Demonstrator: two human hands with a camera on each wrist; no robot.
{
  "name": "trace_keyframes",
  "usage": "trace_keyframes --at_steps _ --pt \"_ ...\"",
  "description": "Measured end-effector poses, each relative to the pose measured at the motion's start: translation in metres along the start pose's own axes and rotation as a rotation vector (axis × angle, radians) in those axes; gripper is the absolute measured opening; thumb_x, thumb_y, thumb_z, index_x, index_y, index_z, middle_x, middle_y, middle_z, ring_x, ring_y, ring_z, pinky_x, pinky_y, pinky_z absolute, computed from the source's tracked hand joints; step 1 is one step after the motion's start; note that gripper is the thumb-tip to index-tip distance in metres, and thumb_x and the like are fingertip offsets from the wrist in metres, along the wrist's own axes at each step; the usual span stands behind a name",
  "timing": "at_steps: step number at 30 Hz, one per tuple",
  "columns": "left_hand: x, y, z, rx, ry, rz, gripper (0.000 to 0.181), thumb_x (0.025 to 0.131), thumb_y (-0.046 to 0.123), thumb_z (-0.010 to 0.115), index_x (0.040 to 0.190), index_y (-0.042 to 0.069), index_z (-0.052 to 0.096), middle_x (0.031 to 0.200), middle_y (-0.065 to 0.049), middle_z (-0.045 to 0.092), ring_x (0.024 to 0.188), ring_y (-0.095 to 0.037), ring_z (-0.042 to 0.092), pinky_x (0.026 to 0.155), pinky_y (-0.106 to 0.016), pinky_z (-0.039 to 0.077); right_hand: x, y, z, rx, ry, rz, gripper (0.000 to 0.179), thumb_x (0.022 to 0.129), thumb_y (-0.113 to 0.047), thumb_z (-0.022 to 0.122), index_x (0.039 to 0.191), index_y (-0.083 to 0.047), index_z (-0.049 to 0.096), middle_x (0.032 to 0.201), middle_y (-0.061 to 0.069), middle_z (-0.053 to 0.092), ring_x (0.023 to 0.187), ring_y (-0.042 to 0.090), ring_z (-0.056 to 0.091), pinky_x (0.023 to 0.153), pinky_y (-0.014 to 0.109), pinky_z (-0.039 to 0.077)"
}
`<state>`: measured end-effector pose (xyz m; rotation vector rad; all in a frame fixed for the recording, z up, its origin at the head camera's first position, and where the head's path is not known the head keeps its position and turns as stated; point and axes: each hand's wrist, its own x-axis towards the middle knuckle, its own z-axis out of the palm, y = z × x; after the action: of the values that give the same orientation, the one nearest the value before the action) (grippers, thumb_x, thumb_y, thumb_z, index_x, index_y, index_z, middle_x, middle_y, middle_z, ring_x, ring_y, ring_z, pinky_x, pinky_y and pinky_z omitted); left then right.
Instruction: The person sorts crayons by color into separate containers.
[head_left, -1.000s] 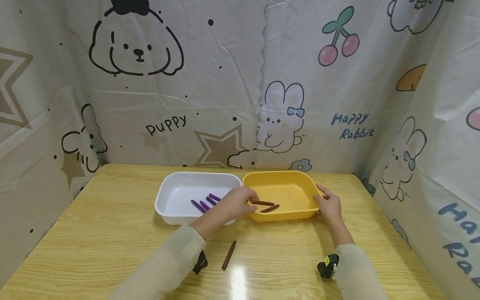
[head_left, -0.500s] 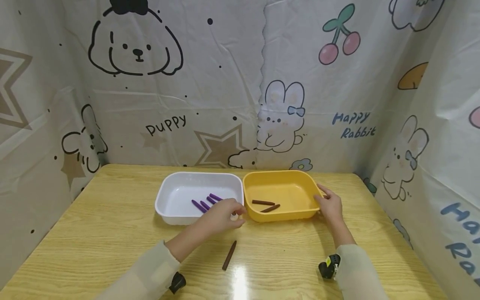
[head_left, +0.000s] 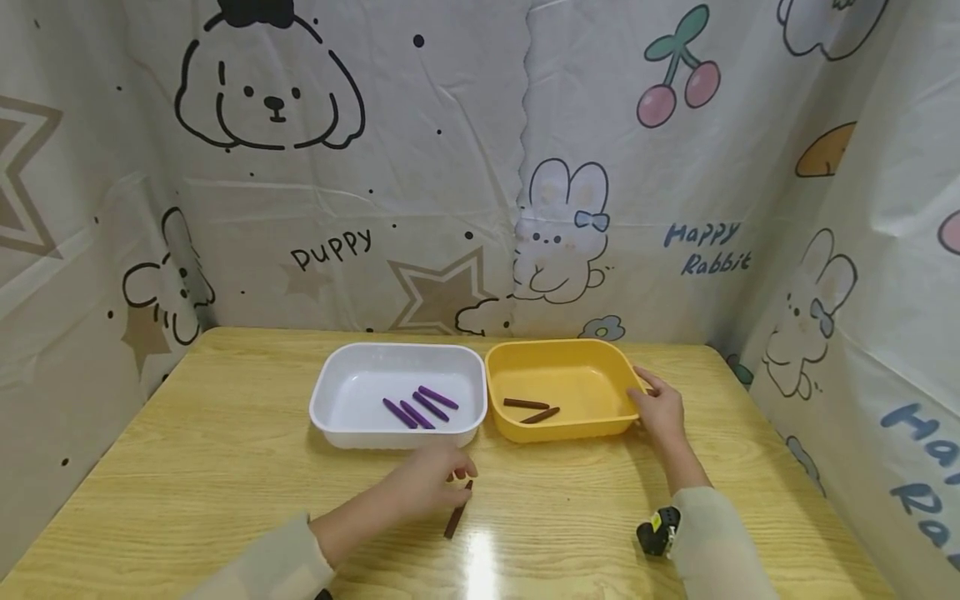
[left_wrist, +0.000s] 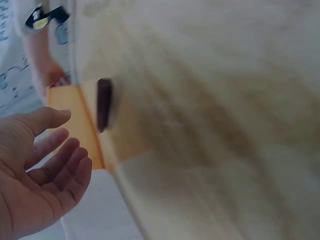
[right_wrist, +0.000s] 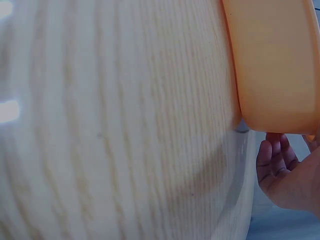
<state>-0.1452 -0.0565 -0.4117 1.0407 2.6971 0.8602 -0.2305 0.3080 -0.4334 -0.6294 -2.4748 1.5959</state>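
Observation:
A brown crayon lies on the table in front of the two bins. My left hand is over its far end, fingers loosely bent and apart; in the left wrist view a gap shows between the fingertips and the crayon. With my right hand I hold the right end of the yellow bin, thumb at the rim and fingers against the outer wall. Two brown crayons lie inside that bin.
Left of the yellow bin, a white bin stands right beside it with several purple crayons inside. Both are toward the back of the wooden table. A printed curtain hangs behind and along both sides.
My left hand has drawn back from over the yellow bin, past the white bin, toward the crayon on the table. The right hand stays at the yellow bin.

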Motion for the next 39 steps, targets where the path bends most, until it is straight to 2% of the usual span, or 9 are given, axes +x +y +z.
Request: trace_keyframes --at_steps 7,15,22,26,30,37,39 --pt "-0.009 -0.001 0.015 0.013 0.040 -0.129 0.026 0.073 0.020 0.077 0.091 0.003 0.067 0.083 -0.004 0.064 0.075 -0.014 0.056 0.069 -0.028 0.052 -0.001 -0.001 -0.001 -0.014 0.000 -0.010 0.048 0.092 -0.015 0.054 0.139 -0.016 0.046 0.107 0.012 0.052 0.070 0.009 0.058 0.056 0.018 0.053" --pt "-0.011 0.001 0.023 0.081 0.034 -0.197 0.026 0.069 0.026 0.078 0.078 0.006 0.066 0.076 0.000 0.063 0.068 -0.009 0.051 0.066 -0.028 0.051 -0.002 -0.002 0.000 -0.017 -0.003 0.006 0.048 0.093 -0.016 0.054 0.139 -0.018 0.046 0.107 0.011 0.052 0.069 0.009 0.056 0.056 0.020 0.052" --pt "-0.011 0.003 0.021 0.072 0.030 -0.203 0.009 0.071 0.010 0.069 0.067 0.011 0.061 0.063 0.006 0.051 0.060 -0.007 0.043 0.055 -0.022 0.041 -0.003 -0.003 0.000 -0.021 0.001 -0.008 0.048 0.092 -0.015 0.055 0.139 -0.016 0.046 0.104 0.012 0.054 0.068 0.009 0.056 0.055 0.019 0.051" --pt "-0.010 0.005 0.020 0.073 0.018 -0.197 0.009 0.071 0.004 0.067 0.066 0.010 0.062 0.065 0.004 0.056 0.061 -0.008 0.047 0.057 -0.022 0.044 -0.003 -0.002 0.000 -0.023 0.006 -0.013 0.048 0.092 -0.015 0.055 0.139 -0.016 0.047 0.104 0.011 0.054 0.067 0.008 0.056 0.055 0.019 0.051" --pt "-0.009 0.004 0.019 0.056 0.001 -0.199 0.004 0.071 0.004 0.067 0.071 0.008 0.066 0.068 0.003 0.060 0.063 -0.009 0.050 0.059 -0.023 0.046 -0.003 -0.001 0.000 -0.029 0.005 -0.007 0.048 0.092 -0.015 0.055 0.139 -0.016 0.047 0.104 0.012 0.054 0.067 0.008 0.056 0.055 0.021 0.052" --pt "-0.004 0.003 0.013 -0.026 -0.008 -0.147 0.009 0.071 0.003 0.069 0.079 0.007 0.066 0.068 0.003 0.057 0.065 -0.007 0.046 0.057 -0.019 0.043 -0.002 -0.001 0.000 -0.029 0.009 -0.012 0.048 0.091 -0.014 0.055 0.138 -0.016 0.047 0.106 0.013 0.053 0.067 0.008 0.055 0.054 0.020 0.052" --pt "-0.002 0.004 0.010 -0.049 -0.019 -0.151 0.010 0.072 0.004 0.068 0.081 0.007 0.066 0.071 0.002 0.058 0.063 -0.007 0.048 0.055 -0.018 0.044 -0.002 -0.001 0.000 -0.026 0.009 -0.014 0.048 0.091 -0.014 0.055 0.138 -0.016 0.047 0.106 0.013 0.054 0.067 0.008 0.056 0.054 0.019 0.052"
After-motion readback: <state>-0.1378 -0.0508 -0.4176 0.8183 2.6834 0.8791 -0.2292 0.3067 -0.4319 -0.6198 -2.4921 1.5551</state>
